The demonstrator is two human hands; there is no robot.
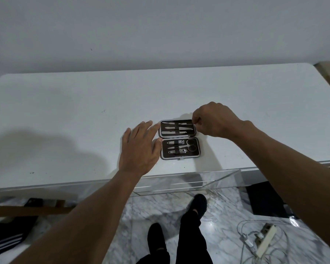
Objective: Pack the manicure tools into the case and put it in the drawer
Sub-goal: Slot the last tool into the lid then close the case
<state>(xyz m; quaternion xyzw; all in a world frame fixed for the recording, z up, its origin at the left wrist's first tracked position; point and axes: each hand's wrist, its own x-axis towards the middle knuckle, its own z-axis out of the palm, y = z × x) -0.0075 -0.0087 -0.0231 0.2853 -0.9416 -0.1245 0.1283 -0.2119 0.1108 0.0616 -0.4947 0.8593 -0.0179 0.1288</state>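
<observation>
My right hand [213, 121] is pinched closed at the far right corner of the case [179, 139], thumb and forefinger nipping the end of a thin tool [184, 123] in the far half's top slot; I judge I'm seating the last piece under its strap. My left hand [139, 149] lies open and flat on the tabletop [65, 111], fingertips touching the case's left edge to steady it. The case sits open near the front edge of the tabletop, its two halves one beyond the other: the far half holds slim files and pushers, the near half clippers [177, 150] and scissors [189, 145], all seemingly strapped in. So packing looks nearly done. Next I need to let go of the tool once it sits flush, fold one half over the other and snap the clasp [180, 159] shut, then carry the case down to the clear drawer [189, 184] hanging open just below the tabletop's near edge.
</observation>
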